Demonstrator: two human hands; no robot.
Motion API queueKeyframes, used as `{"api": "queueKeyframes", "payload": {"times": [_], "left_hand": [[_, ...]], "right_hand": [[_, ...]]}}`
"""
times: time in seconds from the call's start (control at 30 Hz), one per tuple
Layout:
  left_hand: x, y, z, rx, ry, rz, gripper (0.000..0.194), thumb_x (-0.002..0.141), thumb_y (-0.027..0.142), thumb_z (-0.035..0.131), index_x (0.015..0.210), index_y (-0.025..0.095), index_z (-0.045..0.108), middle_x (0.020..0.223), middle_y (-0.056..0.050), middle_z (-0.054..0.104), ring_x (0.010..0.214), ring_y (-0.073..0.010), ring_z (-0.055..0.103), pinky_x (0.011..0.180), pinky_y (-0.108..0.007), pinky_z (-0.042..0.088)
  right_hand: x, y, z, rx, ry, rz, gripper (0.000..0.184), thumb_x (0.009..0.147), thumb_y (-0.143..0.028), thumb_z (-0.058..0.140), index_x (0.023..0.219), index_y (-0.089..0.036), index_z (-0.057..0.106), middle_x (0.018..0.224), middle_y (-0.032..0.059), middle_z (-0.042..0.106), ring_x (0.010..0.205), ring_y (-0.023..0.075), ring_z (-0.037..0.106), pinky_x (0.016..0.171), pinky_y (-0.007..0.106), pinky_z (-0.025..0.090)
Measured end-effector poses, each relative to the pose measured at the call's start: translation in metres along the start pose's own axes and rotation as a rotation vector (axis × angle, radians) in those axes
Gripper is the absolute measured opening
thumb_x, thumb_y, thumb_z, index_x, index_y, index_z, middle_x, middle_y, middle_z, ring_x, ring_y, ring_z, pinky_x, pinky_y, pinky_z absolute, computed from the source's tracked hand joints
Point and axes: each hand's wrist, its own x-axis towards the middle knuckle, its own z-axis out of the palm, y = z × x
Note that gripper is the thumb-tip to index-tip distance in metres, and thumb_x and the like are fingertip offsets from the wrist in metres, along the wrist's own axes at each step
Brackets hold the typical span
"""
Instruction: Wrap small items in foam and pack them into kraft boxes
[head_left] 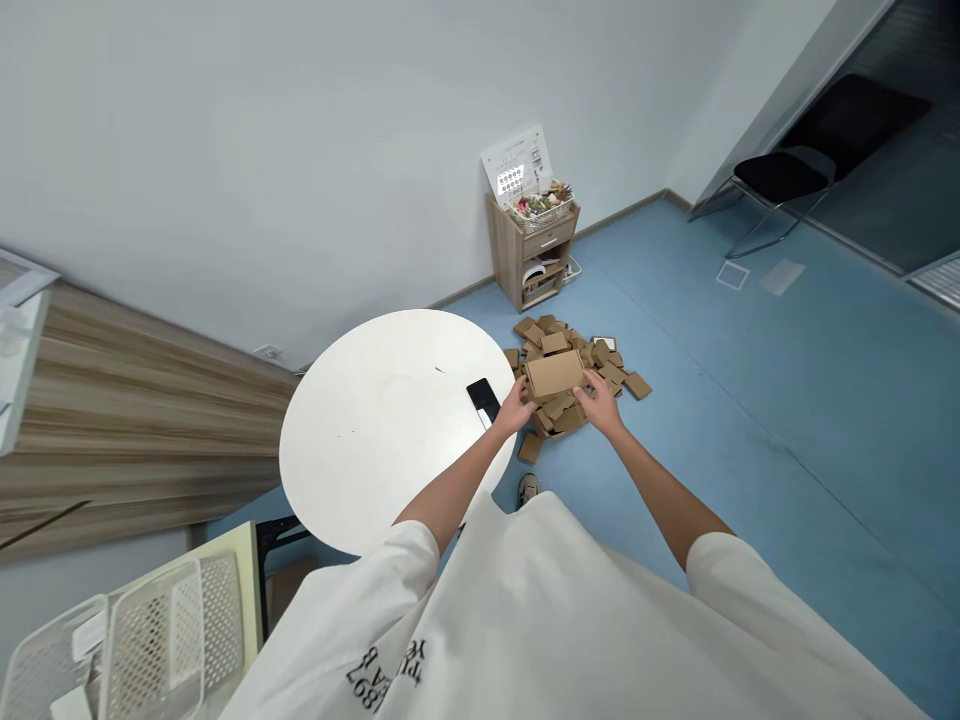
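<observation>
A flat brown cardboard box [555, 373] is held up between my two hands, its lid side facing me. My left hand [516, 406] grips the box's left end, fingers closed at the edge. At the opposite end, my right hand [599, 403] has its thumb and fingers on the lower right corner. Beyond and below the box lies a heap of small cardboard boxes [636, 386] on the floor. The box and my hands hide part of this heap.
A round white table [375, 420] stands left of my hands, with a black phone [480, 394] near its right edge. A small wooden cabinet [510, 250] carrying a white basket [544, 217] stands against the wall. A black chair [784, 178] is at the far right.
</observation>
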Motion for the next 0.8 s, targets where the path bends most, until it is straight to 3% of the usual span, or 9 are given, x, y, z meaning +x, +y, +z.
{"api": "queueKeyframes", "payload": {"times": [0.07,0.17,0.4,0.8], "left_hand": [[0.009,0.003,0.007,0.05,0.007,-0.002,0.089,0.078,0.022,0.064,0.159,0.024,0.029,0.16,-0.012,0.039,0.144,-0.0349,0.039,0.113,-0.049,0.04],[0.006,0.002,0.012,0.095,0.009,-0.004,0.086,0.08,0.025,0.064,0.159,0.022,0.03,0.162,-0.013,0.034,0.146,-0.0368,0.037,0.116,-0.049,0.038],[-0.017,-0.013,0.007,0.122,0.029,-0.041,0.081,0.082,0.025,0.063,0.157,0.025,0.033,0.163,-0.011,0.032,0.144,-0.0346,0.039,0.117,-0.049,0.037],[-0.038,-0.021,-0.02,0.137,0.131,-0.052,0.074,0.082,0.023,0.064,0.152,0.025,0.041,0.159,-0.013,0.037,0.14,-0.0322,0.045,0.111,-0.045,0.043]], "right_hand": [[0.006,0.007,-0.009,0.036,0.034,0.059,0.063,0.088,-0.059,0.055,0.14,-0.025,0.058,0.155,0.0116,0.043,0.137,0.0335,0.045,0.116,0.05,0.036],[0.006,0.021,-0.015,0.099,0.009,0.14,0.059,0.088,-0.057,0.055,0.137,-0.025,0.06,0.15,0.0128,0.047,0.132,0.0317,0.052,0.111,0.047,0.043],[-0.003,0.044,0.0,0.176,-0.152,0.2,0.051,0.087,-0.055,0.056,0.129,-0.027,0.066,0.133,0.0108,0.064,0.119,0.0309,0.062,0.1,0.047,0.052],[-0.008,0.009,0.044,0.214,-0.305,0.086,0.044,0.088,-0.049,0.057,0.123,-0.027,0.068,0.13,0.008,0.067,0.122,0.0285,0.062,0.104,0.046,0.051]]}}
